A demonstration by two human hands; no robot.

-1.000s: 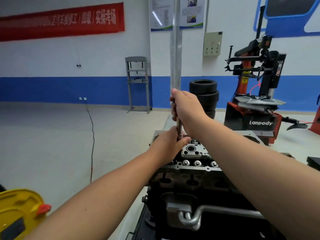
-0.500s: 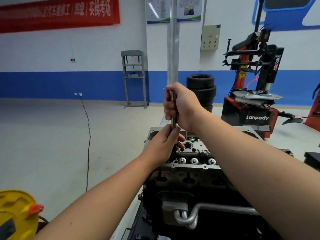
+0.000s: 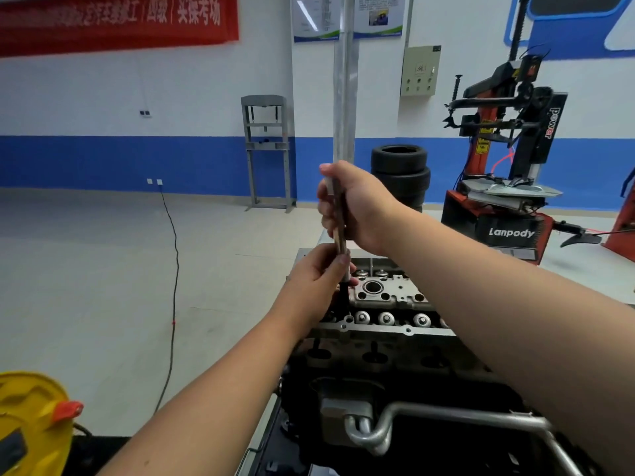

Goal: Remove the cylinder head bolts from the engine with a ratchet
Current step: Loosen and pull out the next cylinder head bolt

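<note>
At 7 o'clock, low in view, a yellow container (image 3: 32, 420) w/ an orange spout. A black cable (image 3: 173, 269) runs across the pale floor (image 3: 86, 269) up to a wall socket. At 11 o'clock a red banner (image 3: 113, 22); below it, against the blue-banded wall, a grey press frame (image 3: 266, 149).

Centre: left hand (image 3: 314, 286) has its fingers wrapped round the lower part of an upright tool shaft (image 3: 338, 231); can't tell if it's the ratchet or an extension. Right hand (image 3: 355, 204) grips the shaft's upper part, just above. The shaft's dark lower end goes down into the engine (image 3: 378, 345) at the cylinder head (image 3: 388, 293), left side; the bolt itself is hidden by the left hand.

Behind, a steel post, then stacked tyres (image 3: 400, 173) at 1 o'clock. At 2 o'clock a red-black tyre changer (image 3: 508, 187) marked Lanpody.
</note>
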